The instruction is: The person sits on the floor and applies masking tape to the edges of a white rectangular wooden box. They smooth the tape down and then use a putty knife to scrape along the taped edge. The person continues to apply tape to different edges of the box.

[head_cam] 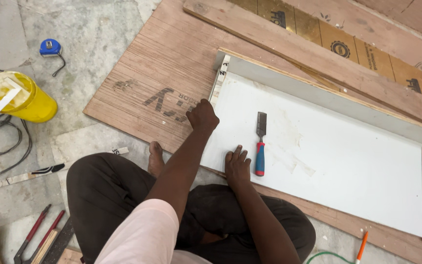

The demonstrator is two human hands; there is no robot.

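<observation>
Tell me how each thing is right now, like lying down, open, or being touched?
left hand: closed in a fist, pressing the white board's end edge.
right hand: flat, fingers spread on the board.
white board: lying flat on plywood.
chisel: lying loose, untouched, beside the right hand.
yellow tub: open, pale paste and a strip inside.
tape measure: lying on the floor, closed.
pliers: lying on the floor.

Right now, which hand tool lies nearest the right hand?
The chisel with the red-and-blue handle, on the white panel beside the right hand; pliers lie far off.
</observation>
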